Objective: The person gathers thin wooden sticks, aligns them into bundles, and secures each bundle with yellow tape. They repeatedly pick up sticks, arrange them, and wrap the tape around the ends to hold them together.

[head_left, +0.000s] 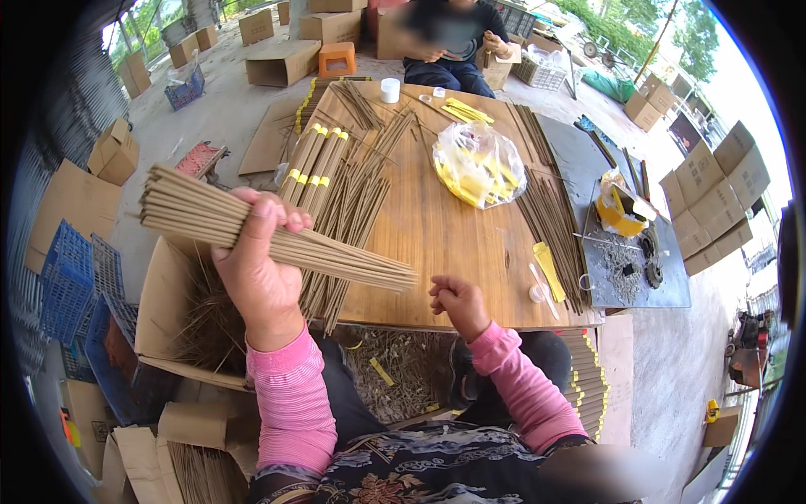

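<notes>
My left hand (267, 252) is wrapped around a thick bundle of thin brown incense sticks (336, 254), raised over the left part of the wooden table (420, 244). The bundle lies nearly level, its narrower end slanting down to the right. Just beyond that end is my right hand (460, 304), fingers curled in, apart from the bundle; nothing shows in it. Under and behind the bundle, loose incense sticks (357, 210) are spread on the table. Beside them lie tied incense bundles (315, 168) with yellow bands.
A clear bag of yellow strips (478, 168) sits mid-table. More sticks (546, 210) line the right side, by a dark board (617, 210) with a yellow container (621, 214). At left stands a cardboard box of sticks (164, 311). Another person (453, 46) sits across the table.
</notes>
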Demonstrator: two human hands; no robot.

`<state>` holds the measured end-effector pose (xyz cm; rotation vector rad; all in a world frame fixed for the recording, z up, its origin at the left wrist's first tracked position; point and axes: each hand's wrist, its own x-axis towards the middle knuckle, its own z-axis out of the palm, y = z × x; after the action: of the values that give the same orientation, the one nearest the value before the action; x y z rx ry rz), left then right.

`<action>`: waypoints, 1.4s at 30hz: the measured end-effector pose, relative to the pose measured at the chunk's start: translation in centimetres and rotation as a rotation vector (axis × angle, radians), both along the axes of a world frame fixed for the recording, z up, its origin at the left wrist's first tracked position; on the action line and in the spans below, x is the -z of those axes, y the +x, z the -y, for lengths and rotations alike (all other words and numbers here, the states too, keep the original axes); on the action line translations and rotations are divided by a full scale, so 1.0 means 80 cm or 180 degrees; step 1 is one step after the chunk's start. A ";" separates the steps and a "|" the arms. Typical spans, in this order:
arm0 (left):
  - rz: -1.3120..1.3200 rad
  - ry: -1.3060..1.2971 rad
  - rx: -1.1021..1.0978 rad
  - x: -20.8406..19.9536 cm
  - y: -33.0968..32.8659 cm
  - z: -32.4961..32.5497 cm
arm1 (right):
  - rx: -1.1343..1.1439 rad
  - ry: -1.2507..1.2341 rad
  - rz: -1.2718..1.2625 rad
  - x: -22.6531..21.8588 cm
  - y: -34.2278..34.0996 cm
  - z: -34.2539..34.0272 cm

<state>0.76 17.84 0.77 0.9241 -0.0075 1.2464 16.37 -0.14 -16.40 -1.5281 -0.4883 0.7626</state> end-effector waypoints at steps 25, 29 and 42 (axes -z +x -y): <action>-0.0917 -0.0555 0.1260 0.067 0.080 0.047 | -0.1251 0.0029 0.1043 -0.068 -0.034 -0.012; -0.0719 -0.0815 0.2421 0.086 0.071 0.024 | -0.2033 0.0761 -0.2198 -0.096 -0.042 0.002; -0.0548 -0.1396 0.2031 0.115 0.066 0.012 | -0.1579 0.0489 -0.1490 -0.098 -0.060 -0.006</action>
<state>6.00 16.92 -8.43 0.5713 0.0970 0.5396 11.55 0.37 -8.57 -1.0418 -0.5607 1.3923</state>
